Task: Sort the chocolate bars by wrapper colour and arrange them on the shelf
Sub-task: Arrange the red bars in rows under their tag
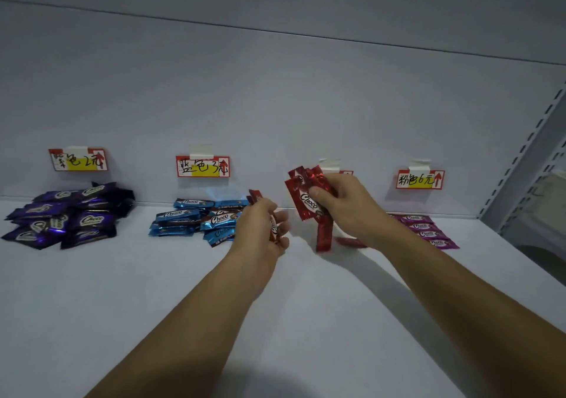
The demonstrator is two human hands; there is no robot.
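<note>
Running this off the head cam, here's how I read it: my right hand (346, 204) has a fanned bunch of shiny red foil-wrapped chocolate bars (306, 201). The thumb is flat across the front wrapper and the other fingers are curled in behind, so it's a pinch through the middle of the stack. One bar droops below those fingers, almost down to the white shelf board (183, 305). My left hand (263, 226) is curled round a few more red bars (254, 197), ends poking out past the knuckles. It's blurry there, so I can't tell exactly how the fingertips sit. A loose red bar (349, 242) lies flat just under the right wrist, and a taped price tag (346, 172) peeks out behind the right fingers, so I'm guessing that's the red spot. The heap of blue-wrapped bars (196, 220) is right beside the left knuckles, the pile of dark purple-wrapped bars (67, 217) is well beyond that, and the neat row of pink-wrapped bars (425, 229) sits past the right wrist. Handling-wise these look light and thin, and that glossy foil should be slippery, so a fanned bunch will probably want to slide apart. I'd squeeze across the flat faces near the middle, not the crimped ends, which look floppy. I'd go easy too, since thin chocolate could snap if bent. Judging by the piles, red is what's left to lay down.
</note>
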